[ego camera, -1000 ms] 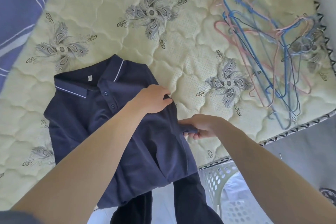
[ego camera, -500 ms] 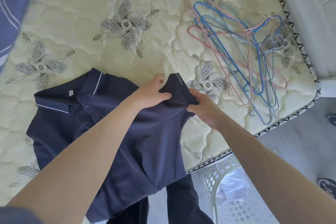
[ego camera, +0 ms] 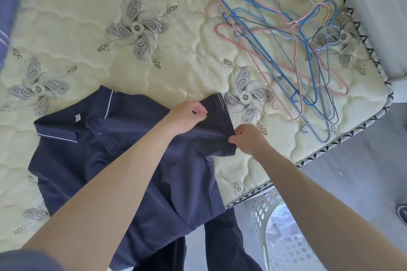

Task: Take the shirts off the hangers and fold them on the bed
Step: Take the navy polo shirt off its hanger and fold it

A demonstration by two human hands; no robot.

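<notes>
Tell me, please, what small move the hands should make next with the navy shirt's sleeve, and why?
Probably fold the sleeve inward over the chest of the shirt. The left hand and the right hand both pinch the sleeve, stretched out straight toward the hangers, and the shirt already lies off its hanger, buttons up, on the mattress.

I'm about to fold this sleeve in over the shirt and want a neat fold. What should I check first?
1. The shirt is off its hanger: ok.
2. The left hand grips the sleeve at its upper edge: ok.
3. The right hand pinches the sleeve's lower corner: ok.
4. The hangers lie apart from the shirt: ok.
5. The whole shirt lies on the bed: not ok, its hem hangs over the edge.
</notes>
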